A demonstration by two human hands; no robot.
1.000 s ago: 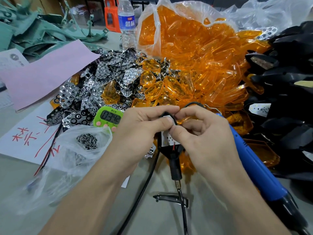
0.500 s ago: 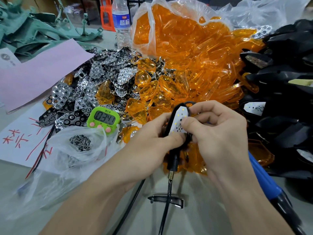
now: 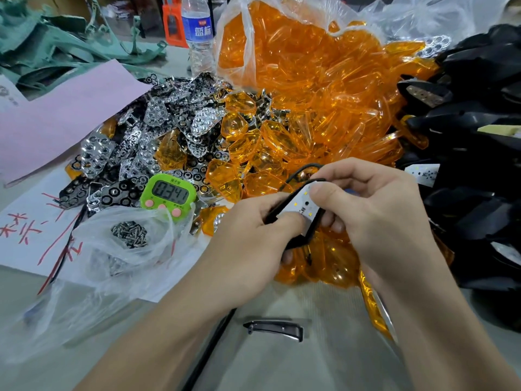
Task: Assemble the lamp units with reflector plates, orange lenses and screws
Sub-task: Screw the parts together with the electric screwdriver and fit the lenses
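Note:
Both hands hold a black lamp unit (image 3: 301,211) with a white LED board showing on its face, above the table's middle. My left hand (image 3: 253,235) grips its lower left side, and my right hand (image 3: 375,215) pinches its upper right end with the thumb on the board. A pile of shiny reflector plates (image 3: 146,145) lies to the left behind the hands. Orange lenses (image 3: 304,108) spill from a clear bag just beyond the hands. Small screws (image 3: 128,235) sit in a clear plastic bag at the left.
A green timer (image 3: 168,194) stands in front of the reflector pile. Black lamp housings (image 3: 473,165) are heaped at the right. A water bottle (image 3: 198,35), pink paper (image 3: 67,114) and a black metal clip (image 3: 275,330) on the near table are also present.
The lamp unit has been turned so its white LED board faces up. The blue screwdriver seen at the right earlier is out of view now. The hands sit slightly further right.

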